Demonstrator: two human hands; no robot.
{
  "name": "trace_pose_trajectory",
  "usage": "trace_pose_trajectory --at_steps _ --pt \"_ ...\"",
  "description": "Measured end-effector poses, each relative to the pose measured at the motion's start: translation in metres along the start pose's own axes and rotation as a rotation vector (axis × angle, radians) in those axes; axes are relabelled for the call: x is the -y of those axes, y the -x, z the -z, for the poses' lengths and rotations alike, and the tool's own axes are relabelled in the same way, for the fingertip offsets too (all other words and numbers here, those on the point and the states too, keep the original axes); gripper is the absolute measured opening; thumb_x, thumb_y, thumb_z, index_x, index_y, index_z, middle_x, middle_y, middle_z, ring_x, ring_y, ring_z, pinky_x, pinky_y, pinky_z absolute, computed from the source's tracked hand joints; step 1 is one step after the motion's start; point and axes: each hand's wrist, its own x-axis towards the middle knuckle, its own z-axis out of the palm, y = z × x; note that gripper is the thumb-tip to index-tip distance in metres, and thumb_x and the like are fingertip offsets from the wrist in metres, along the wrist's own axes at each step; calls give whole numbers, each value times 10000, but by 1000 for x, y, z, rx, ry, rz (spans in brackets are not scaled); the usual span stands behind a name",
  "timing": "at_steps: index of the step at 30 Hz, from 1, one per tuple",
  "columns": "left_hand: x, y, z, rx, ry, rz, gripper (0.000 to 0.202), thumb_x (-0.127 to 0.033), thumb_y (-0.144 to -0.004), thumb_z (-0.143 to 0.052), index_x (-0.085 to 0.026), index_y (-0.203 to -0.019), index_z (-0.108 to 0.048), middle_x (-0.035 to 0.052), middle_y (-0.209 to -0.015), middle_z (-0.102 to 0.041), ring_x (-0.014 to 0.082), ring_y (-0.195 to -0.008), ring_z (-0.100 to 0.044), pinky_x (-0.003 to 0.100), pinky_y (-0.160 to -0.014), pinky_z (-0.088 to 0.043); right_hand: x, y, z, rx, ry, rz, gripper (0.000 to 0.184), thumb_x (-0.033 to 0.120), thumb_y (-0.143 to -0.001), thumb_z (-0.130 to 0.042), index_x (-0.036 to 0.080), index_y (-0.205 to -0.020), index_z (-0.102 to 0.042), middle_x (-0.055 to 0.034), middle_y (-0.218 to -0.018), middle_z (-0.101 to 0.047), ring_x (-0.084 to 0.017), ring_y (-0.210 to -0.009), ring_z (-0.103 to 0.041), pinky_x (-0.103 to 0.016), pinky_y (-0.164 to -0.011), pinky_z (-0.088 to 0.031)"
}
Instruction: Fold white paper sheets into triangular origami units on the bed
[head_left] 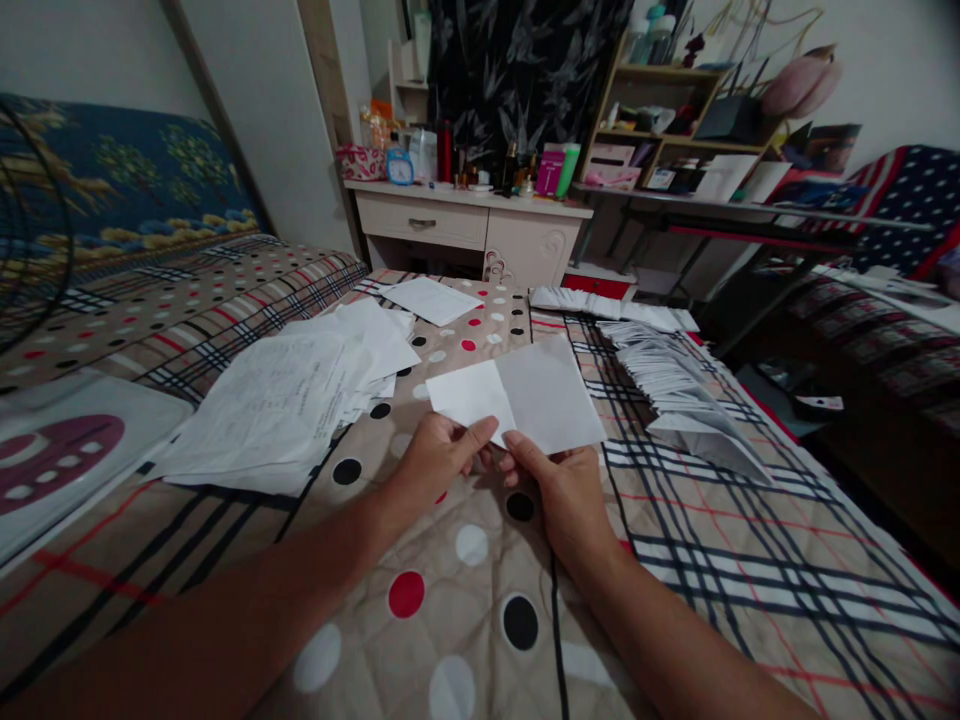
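A white sheet of paper point(551, 395) with a crease down it is held over the bed, its two halves angled apart. My left hand point(448, 448) pinches its near edge left of the crease, thumb on top. Close beside it, my right hand point(559, 485) grips the same edge just right of the crease. To the left lies a loose pile of papers point(262, 400), some with faint print or writing. A row of folded papers point(652, 365) fans out on the right. Fingers under the sheet are partly hidden.
The bed has a dotted and plaid cover point(480, 640). Another paper stack point(431, 298) and a row of folded papers point(600, 304) lie farther back. A white package point(75, 450) with a purple oval sits at the left. A white desk point(450, 222) stands beyond the bed.
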Motion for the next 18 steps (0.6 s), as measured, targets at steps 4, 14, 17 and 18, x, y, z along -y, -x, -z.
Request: trace_pose_trajectory --at_steps 4,14,17,18 --pt "-2 -3 4 -57 -34 23 324 -447 -748 -646 -135 -669 -610 13 -530 -600 86 -405 -480 200 -389 -290 -3 -4 4 -6 -8 -46 243 370 -733 -731 142 -720 -646 -7 -539 -619 -106 -426 -497 -220 -419 -381" --pt "3 -19 46 80 -542 112 367 -458 -775 -622 -149 -580 -591 25 -524 -602 96 -401 -483 206 -397 -340 -5 -42 55 -80 410 357 217 132 -734 -608 211 -926 -670 -22 -884 -645 -165 -790 -602 -275 -661 -473" --pt "3 -21 46 54 -454 145 362 -470 -768 -625 -148 -612 -568 -5 -520 -565 74 -391 -443 190 -386 -307 -6 -45 58 54 699 610 352 36 -707 -568 241 -956 -710 -61 -1144 -610 -225 -1105 -558 -382 -916 -451" --pt "2 -21 46 33 -394 166 358 -470 -765 -626 -146 -629 -557 -19 -514 -543 63 -387 -421 180 -381 -286 -6 -45 57 94 765 668 376 29 -712 -575 252 -980 -717 -65 -1218 -583 -238 -1173 -523 -414 -983 -413"
